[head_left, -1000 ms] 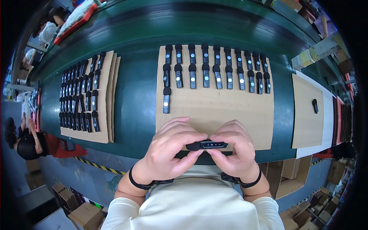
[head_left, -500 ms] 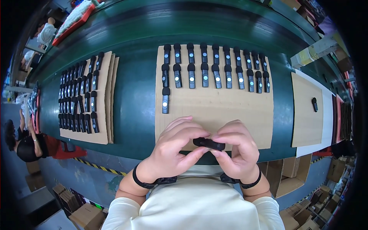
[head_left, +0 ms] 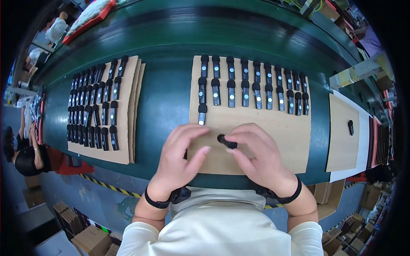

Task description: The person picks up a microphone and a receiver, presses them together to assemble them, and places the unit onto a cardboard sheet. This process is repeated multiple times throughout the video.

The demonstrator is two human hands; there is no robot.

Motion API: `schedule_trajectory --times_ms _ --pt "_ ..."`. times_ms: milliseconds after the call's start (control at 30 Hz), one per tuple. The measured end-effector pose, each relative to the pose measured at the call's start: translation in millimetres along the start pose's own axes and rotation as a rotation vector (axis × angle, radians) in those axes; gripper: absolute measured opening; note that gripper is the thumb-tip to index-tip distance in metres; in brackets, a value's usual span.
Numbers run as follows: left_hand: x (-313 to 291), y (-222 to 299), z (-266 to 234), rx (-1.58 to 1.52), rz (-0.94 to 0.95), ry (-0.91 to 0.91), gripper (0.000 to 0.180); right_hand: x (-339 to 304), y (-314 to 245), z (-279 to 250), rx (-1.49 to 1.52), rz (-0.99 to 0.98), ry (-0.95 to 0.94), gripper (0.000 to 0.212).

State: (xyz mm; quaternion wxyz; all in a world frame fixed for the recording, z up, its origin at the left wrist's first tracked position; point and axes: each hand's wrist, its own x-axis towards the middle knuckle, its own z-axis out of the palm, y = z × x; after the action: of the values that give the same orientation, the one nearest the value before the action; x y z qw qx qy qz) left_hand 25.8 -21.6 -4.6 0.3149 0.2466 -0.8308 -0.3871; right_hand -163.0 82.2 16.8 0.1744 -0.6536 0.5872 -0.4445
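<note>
My right hand (head_left: 260, 151) pinches a small black microphone (head_left: 227, 141) between thumb and fingers, tilted, just above a brown cardboard sheet (head_left: 265, 128). To its left my left hand (head_left: 179, 151) is open, thumb and fingers apart, with nothing visible between the fingertips. Small black clip-on microphones with dark foam tops and round light spots stand out in two rows across the upper part of the sheet. A single microphone (head_left: 202, 114) begins a third row at the left, just beyond my left fingertips.
Stacked cardboard (head_left: 121, 154) at the left bears several rows of similar microphones. At the right, another sheet (head_left: 341, 149) carries one black microphone (head_left: 351, 127). All lie on a green table (head_left: 164, 85). A red tray (head_left: 92, 21) stands far left; a person (head_left: 32, 155) sits at the left.
My hands have parted: the left let go of the microphone and moved left, while the right keeps it and has moved slightly farther from my body. The view has shifted somewhat.
</note>
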Motion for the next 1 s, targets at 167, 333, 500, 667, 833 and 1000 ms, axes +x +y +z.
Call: schedule_trajectory --times_ms 167,333,500,667,833,1000 --pt "0 -22 -1 0.059 -0.098 0.036 0.044 18 15 15 -0.279 -0.05 -0.025 0.027" --pt "-5 -34 1 -0.046 -0.176 -0.032 0.065 13 17 29 -0.475 -0.083 -0.192 0.028" --pt "-6 -41 0 -0.169 -0.203 -0.125 0.075 15 14 34 -0.507 -0.033 -0.218 0.028" --pt "-2 -37 3 -0.179 -0.176 -0.182 0.074 15 20 31 -0.552 -0.012 -0.186 0.031" --pt "-5 -38 5 -0.23 -0.214 -0.198 0.073 11 7 7 -0.507 0.044 -0.106 0.033" --pt "-4 -28 7 -0.279 -0.255 -0.131 0.07 -21 18 -50 -0.551 0.266 0.071 0.03"
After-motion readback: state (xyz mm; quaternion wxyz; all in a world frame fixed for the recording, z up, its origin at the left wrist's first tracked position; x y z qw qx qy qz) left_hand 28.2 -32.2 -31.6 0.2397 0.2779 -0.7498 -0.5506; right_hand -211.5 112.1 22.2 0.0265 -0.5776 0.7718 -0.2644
